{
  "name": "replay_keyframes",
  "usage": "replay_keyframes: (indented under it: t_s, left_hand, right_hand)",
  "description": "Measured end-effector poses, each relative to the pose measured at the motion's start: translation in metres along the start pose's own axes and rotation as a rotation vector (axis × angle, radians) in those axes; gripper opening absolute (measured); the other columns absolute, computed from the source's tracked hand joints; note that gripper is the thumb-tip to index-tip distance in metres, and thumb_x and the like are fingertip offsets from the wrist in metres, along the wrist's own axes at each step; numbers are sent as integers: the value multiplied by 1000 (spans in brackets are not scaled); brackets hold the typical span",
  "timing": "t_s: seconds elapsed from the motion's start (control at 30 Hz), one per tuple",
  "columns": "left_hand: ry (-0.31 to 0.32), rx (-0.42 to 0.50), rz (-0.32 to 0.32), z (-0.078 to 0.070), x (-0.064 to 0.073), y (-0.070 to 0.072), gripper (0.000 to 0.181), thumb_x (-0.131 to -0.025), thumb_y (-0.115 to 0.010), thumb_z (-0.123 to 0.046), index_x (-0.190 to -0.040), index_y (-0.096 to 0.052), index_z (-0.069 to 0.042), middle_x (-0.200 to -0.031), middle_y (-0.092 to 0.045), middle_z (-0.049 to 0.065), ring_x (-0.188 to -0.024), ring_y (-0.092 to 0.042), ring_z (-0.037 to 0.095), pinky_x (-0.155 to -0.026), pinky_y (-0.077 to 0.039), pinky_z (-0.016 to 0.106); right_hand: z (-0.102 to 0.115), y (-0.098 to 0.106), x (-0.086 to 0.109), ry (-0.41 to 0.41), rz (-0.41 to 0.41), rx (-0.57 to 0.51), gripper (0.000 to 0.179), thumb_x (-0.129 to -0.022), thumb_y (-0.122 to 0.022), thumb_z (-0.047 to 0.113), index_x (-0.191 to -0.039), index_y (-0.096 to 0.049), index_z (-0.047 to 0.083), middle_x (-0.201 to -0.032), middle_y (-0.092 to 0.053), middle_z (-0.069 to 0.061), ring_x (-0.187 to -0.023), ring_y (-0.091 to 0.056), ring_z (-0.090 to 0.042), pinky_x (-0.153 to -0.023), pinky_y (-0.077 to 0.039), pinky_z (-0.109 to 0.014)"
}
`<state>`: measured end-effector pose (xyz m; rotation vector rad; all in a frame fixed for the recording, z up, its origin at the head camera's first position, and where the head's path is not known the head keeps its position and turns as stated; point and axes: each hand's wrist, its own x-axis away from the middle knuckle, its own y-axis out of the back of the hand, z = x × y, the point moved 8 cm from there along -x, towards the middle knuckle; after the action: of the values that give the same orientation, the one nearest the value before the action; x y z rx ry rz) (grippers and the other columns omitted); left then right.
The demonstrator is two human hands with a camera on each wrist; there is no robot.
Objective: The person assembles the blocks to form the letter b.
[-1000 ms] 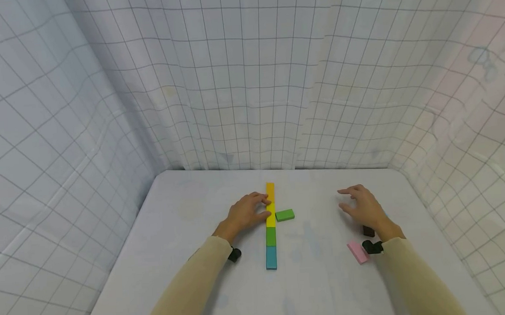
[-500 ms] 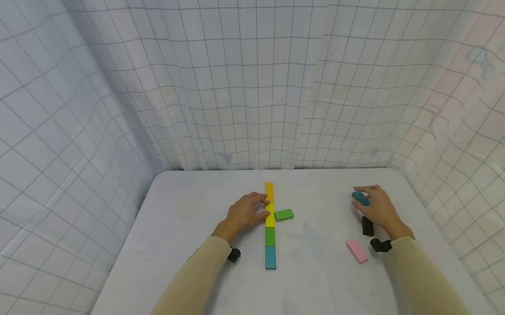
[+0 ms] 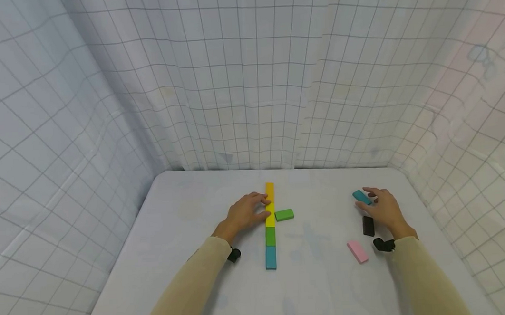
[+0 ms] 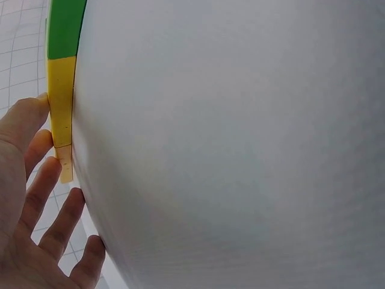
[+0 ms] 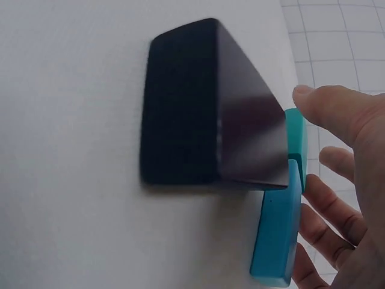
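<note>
1. From above: creased, grid-printed cloth [image 3: 248, 81] hangs behind a smooth white table [image 3: 319, 287]. A straight strip of flat, rectangular blocks [image 3: 270, 236] runs yellow, green, blue toward the person; a loose green block [image 3: 284, 215] lies beside it. The left hand [image 3: 243, 212], loosely bent, rests its fingertips on the yellow part, gripping nothing. The right hand [image 3: 385, 208] is partly open beside a blue block [image 3: 360, 196], near a black block [image 3: 368, 226] and a pink block [image 3: 357, 251]. Its palm hides whatever lies beneath.

2. At the left wrist: thumb and fingers lie relaxed along the strip's edge; a fine seam shows in the yellow. The strip's green end is cut off.

3. At the right wrist: the black block, glossy-sided, looms large, partly covering two blue-toned blocks [image 5: 275, 241]. The fingers curve loosely beside them; firm contact is hard to make out.
</note>
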<state>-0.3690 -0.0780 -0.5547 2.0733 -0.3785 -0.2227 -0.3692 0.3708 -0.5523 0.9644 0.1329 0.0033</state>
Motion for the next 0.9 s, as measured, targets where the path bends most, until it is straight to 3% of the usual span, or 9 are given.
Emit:
replay_keyframes:
  t_s: [0.47,0.7,0.9]
  left_hand:
    - [24,-1,14,2,-3,-2,34,-109,-85,-39,-141,-79,-26,-174,-63,-7,-162,-60,30,-129,-55,62]
    - [28,-15,14,2,-2,-2,35,-109,-85,-40,-142,-79,-27,-174,-63,-7,-162,-60,30,-129,-55,61]
    - [20,-11,0,-1,0,0,35,-109,-85,-38,-141,-79,-26,-173,-64,-7,-161,-60,30,-128,-56,61]
  right_hand:
    - [-8,-3,0,-12,-1,4,66,-111,-81,33,-160,-62,-6,-136,-69,-38,-120,-70,-52,-92,-62,-62]
    - [-8,-2,0,4,-39,17,54,-110,-81,21,-154,-67,-7,-130,-72,-37,-117,-73,-53,-96,-63,-68]
    - [-6,-1,0,18,-57,13,50,-109,-81,17,-151,-70,-8,-127,-73,-36,-113,-75,-52,-92,-65,-65]
